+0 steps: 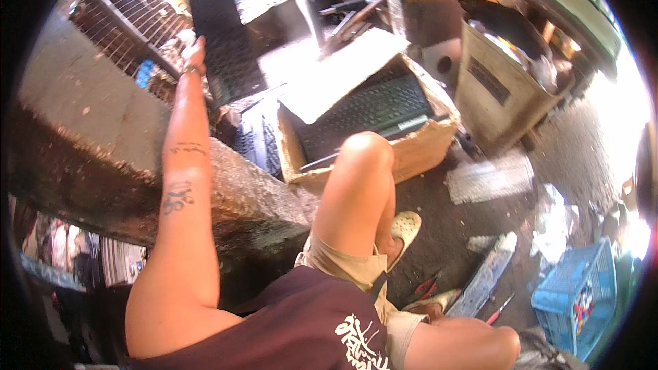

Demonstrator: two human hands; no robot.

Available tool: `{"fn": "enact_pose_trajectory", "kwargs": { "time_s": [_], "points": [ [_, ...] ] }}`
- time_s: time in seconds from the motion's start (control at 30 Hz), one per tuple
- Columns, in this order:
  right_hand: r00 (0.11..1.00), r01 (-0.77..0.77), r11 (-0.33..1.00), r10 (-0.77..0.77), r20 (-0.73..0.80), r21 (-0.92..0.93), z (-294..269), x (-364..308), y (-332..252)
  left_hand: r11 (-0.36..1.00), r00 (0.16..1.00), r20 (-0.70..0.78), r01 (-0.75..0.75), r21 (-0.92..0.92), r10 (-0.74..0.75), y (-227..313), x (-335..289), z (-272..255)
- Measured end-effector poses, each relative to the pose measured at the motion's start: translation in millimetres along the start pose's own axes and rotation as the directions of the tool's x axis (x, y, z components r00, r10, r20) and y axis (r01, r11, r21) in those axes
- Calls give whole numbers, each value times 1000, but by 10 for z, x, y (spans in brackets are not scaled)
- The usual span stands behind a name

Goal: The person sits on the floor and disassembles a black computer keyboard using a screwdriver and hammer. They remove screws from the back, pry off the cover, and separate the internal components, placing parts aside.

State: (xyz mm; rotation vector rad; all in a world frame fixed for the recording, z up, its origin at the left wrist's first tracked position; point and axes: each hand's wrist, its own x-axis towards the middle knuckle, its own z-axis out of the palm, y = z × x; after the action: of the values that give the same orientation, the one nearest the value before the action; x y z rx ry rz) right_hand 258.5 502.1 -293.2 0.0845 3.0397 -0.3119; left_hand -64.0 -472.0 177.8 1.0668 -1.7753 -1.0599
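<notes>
Stretched out to the far left, my left hand point(194, 57) is closed at the edge of a long, dark black keyboard point(225, 44), which stands tilted beside a wire rack. The fingers are partly hidden, and glare blurs the keyboard's details. Right of it, an open cardboard box point(411, 153) sits on the ground in front of my knee. Inside the box lies a black laptop keyboard section point(363, 113) with its keys showing, and a pale flap point(343, 75) covers part of it. My right hand does not appear.
A concrete ledge point(103, 116) runs under my left arm, next to the wire rack point(127, 17). Beyond the box stands a worn bin point(504, 89) full of scrap. Pliers point(426, 289), a screwdriver point(504, 308) and a blue basket point(579, 294) are on the ground at right.
</notes>
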Motion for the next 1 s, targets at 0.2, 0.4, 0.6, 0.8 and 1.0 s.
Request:
{"fn": "enact_pose_trajectory", "kwargs": {
  "time_s": [0.2, 0.4, 0.6, 0.8, 1.0],
  "points": [
    [996, -25, 998, 30, -85, 56, -100, -232, -306, 602, 851, 224, -500, 623, 475, -208, 477, 352],
    [941, 69, 995, -40, -336, 75, -896, 244, -301, 435, 429, 107, -900, -36, 897, 536, -2835, 1255],
    [818, 169, 962, -17, -575, 213, -1957, 1174, -445, 949, -374, 923, 245, 197, -95, -344, -7207, 2645],
    [875, -314, 313, -270, 401, 896, -2022, 1451, -680, 869, -466, 799, 117, 481, -380, -1525, -8336, 3505],
    [847, -272, 422, 531, 7, 865, -1177, 1296, -161, 972, -164, 962, -124, 199, -218, -1930, -7822, 2921]
  ]
}}
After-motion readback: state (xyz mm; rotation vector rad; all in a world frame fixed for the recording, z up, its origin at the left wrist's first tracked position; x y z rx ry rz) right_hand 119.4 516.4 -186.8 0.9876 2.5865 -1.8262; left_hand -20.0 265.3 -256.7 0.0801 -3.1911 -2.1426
